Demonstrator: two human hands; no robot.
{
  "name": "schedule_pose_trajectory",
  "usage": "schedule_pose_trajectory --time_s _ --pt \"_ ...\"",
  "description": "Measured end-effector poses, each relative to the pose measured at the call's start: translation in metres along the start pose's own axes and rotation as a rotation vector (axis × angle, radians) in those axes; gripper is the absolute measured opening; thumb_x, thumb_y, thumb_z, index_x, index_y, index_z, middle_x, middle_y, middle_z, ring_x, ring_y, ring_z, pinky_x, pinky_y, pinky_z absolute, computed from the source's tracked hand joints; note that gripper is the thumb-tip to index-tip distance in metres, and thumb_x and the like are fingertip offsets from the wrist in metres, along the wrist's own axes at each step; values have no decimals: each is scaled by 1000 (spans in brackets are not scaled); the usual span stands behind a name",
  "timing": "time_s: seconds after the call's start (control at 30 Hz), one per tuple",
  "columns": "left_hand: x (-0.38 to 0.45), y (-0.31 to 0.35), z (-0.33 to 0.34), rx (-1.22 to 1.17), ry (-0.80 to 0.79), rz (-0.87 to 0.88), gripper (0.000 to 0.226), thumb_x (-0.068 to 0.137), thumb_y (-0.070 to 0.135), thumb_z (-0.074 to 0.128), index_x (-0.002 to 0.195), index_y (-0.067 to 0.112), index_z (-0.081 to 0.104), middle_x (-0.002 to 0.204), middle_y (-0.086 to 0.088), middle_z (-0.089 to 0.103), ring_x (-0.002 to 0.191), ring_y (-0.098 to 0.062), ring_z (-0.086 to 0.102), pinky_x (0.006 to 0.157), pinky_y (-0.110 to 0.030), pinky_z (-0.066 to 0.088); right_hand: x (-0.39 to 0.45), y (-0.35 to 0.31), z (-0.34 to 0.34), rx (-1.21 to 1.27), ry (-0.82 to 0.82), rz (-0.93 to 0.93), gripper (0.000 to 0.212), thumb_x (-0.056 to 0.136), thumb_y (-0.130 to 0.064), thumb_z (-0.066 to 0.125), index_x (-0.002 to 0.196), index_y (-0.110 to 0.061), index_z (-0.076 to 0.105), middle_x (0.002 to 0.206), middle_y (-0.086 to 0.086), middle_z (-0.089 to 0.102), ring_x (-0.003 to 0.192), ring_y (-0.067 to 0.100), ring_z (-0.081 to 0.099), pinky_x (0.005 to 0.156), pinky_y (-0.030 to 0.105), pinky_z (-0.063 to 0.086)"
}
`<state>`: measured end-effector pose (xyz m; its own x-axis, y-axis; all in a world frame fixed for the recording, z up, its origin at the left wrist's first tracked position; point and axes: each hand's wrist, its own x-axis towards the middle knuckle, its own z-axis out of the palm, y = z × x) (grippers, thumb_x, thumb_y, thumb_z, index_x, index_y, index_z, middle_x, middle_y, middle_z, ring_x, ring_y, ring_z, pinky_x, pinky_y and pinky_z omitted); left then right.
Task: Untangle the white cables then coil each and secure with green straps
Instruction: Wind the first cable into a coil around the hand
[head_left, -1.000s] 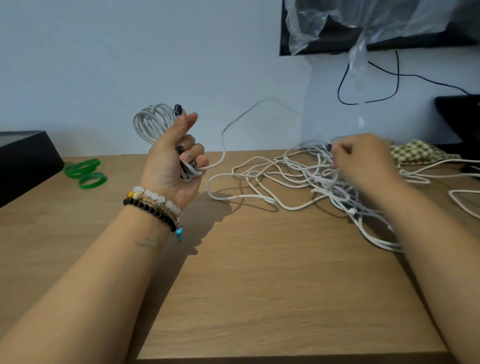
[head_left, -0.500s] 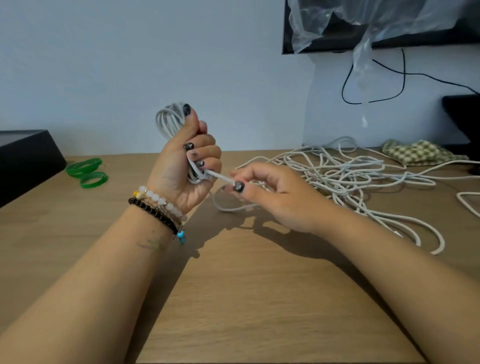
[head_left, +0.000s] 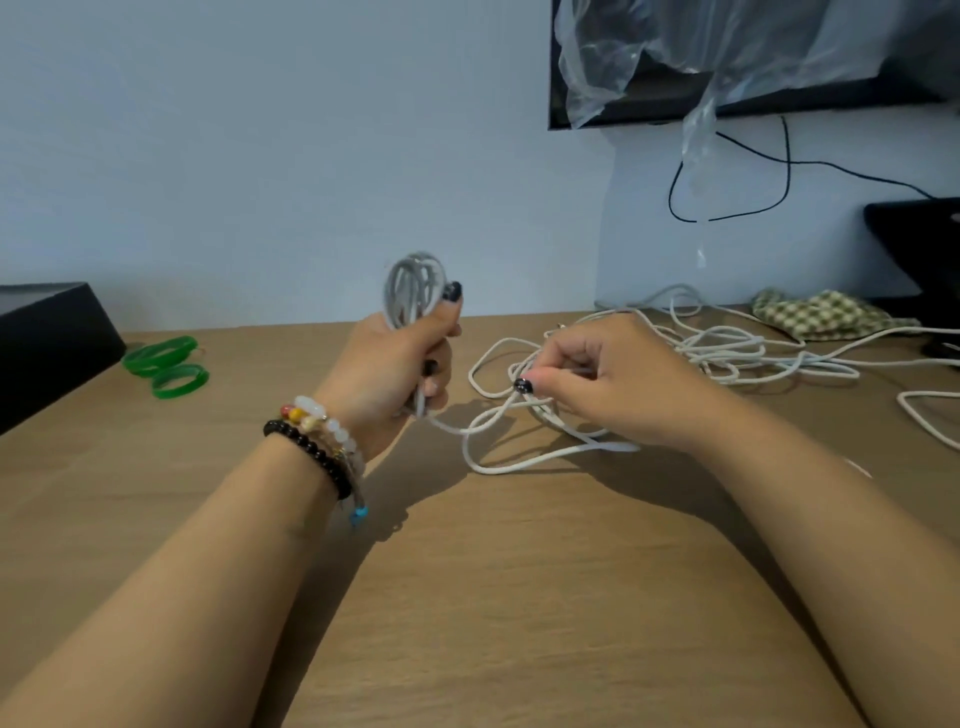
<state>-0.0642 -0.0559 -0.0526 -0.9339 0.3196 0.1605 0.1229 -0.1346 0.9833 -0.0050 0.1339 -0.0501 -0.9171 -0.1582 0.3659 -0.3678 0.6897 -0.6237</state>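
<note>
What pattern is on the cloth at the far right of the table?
The cloth is green-and-cream checked, seen in the head view, the only one.

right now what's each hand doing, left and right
Left hand: closed, gripping the coiled bundle of white cable.
Right hand: closed, pinching a loose strand of white cable.

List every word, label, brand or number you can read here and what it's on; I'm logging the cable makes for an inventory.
None: no readable text shows in this view.
The white cable coil in the left hand shows no print.
The green straps are plain.
The black box and the wall screen show no legible label.
The strand pinched by the right hand is unmarked.
</note>
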Motion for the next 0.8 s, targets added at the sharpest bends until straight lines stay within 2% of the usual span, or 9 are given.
schedule_pose_trajectory --time_s 0.13,0.2,0.27,0.33,0.43,0.5,0.63,0.7,0.8 --pt "-2 -9 13 57 33 8 25 97 24 56 78 8 59 63 -4 68 59 -16 65 57 -26 54 0 -3 7 43 180 -99 18 87 -27 69 69 -27 68 55 -8 58 50 6 44 52 20 35" --pt "-1 -12 16 3 15 -23 24 96 23 57 82 4 63 81 -14 74 80 -27 72 72 -34 60 -1 -6 9 122 188 -111 15 89 -21 68 75 -18 72 51 -13 56 48 1 46 50 10 32" --pt "-3 -13 18 -25 -53 -68 24 97 23 55 94 0 64 93 -22 72 86 -33 72 78 -42 60 -1 -6 11 180 180 -113 13 89 -16 67 80 -8 72 52 -17 60 49 -4 55 52 6 37" --pt "-7 -13 22 -54 -125 -100 25 99 22 51 97 0 63 84 -19 73 73 -26 73 67 -36 61 -1 -5 11 185 204 -129 12 89 -15 67 80 -8 71 61 -9 67 55 -2 61 56 9 42" --pt "-11 -11 25 -88 -195 -129 24 98 22 48 93 3 62 66 -9 69 56 -17 67 56 -29 59 2 -3 10 164 265 -147 10 87 -19 69 81 -13 73 70 1 70 66 16 65 63 35 53" --pt "-10 -11 24 -159 -269 -149 22 93 26 51 86 6 58 57 -3 60 48 -14 59 53 -29 57 2 -2 8 189 274 -146 8 86 -21 70 80 -16 73 73 3 71 73 27 66 69 43 55" --pt "-4 -7 19 -378 -336 -186 22 85 33 54 80 12 48 49 6 43 42 -6 43 47 -21 49 5 4 1 154 298 -156 10 87 -18 69 78 -19 72 66 0 67 56 10 53 55 25 44" --pt "-2 -2 14 -480 -302 -178 20 86 32 53 79 14 47 49 8 40 41 -4 40 45 -18 45 6 9 -5 136 312 -142 12 89 -18 67 78 -19 71 61 -7 61 53 3 46 53 14 35" --pt "1 6 5 -680 -189 -57 15 84 28 54 80 14 50 49 8 39 41 -3 38 45 -16 44 8 13 -9 127 323 -112 12 91 -18 64 83 -19 73 58 -8 56 51 2 41 50 12 30"
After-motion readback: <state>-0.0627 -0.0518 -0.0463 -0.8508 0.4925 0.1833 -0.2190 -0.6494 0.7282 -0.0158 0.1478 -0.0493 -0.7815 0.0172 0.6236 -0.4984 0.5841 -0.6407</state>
